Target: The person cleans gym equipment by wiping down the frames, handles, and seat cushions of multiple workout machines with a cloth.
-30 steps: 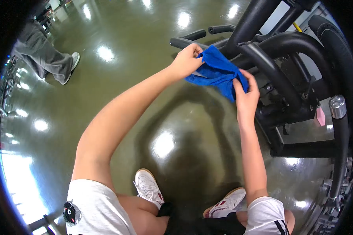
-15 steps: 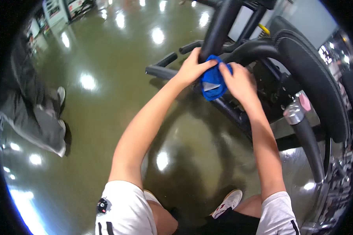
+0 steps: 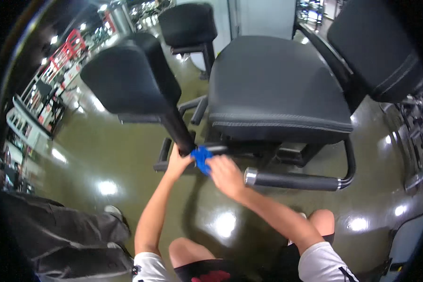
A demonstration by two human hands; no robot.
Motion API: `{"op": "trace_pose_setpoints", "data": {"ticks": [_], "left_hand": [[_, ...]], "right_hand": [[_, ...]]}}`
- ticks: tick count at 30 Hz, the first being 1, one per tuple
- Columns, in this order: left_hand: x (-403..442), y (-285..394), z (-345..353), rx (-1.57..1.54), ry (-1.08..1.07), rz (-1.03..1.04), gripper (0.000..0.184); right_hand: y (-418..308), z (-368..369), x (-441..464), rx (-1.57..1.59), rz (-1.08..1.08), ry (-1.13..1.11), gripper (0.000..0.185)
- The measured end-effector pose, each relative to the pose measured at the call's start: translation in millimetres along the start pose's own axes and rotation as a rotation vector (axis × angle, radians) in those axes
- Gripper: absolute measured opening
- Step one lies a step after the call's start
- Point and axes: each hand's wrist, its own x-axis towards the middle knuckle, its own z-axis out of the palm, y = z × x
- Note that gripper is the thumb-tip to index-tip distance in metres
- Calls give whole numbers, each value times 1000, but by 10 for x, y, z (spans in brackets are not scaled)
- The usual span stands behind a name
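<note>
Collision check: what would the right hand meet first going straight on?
The right hand is on the blue cloth; straight on, likely the black post first, though depth is unclear.

A gym — padded machine seat (image 3: 277,84), foam-covered handle (image 3: 293,180), red rack (image 3: 71,49) beyond, glossy floor (image 3: 108,155)

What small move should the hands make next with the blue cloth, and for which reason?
Probably ease the blue cloth up the black post with the right hand: its fingers are on the cloth, bunched low by the post, the left hand is close beside, and the post's stretch above looks uncovered.
</note>
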Motion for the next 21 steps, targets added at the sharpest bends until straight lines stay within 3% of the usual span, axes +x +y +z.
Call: {"op": "trace_pose_setpoints", "data": {"ticks": [2, 8, 10, 11, 13, 14, 16, 18, 21], "left_hand": [[76, -120, -22, 62, -57, 113, 86], [-63, 88, -16, 47, -91, 270, 100], [-47, 78, -23, 96, -77, 245, 99], [-45, 70, -45, 248, -37, 166, 89], [-53, 159, 19, 74, 41, 21, 47], [-101, 292, 77, 128, 146, 34, 35], [-37, 78, 80, 192, 215, 91, 33], [-3, 9, 83, 239, 271, 84, 34], [85, -73, 42, 326, 300, 107, 39]], "right_hand": [[-262, -156, -85, 166, 137, -56, 18], [-515, -454, -174, 271, 375, -113, 18], [-585, -594, -224, 211, 224, -78, 19], [-644, -731, -292, 184, 169, -100, 19], [-825, -1083, -338, 137, 151, -90, 18], [-936, -1289, -362, 124, 142, -112, 19], [-1112, -1690, -420, 91, 161, -124, 19], [-1259, -2016, -480, 18, 20, -201, 22], [-1402, -2402, -602, -149, -8, -100, 26]]}}
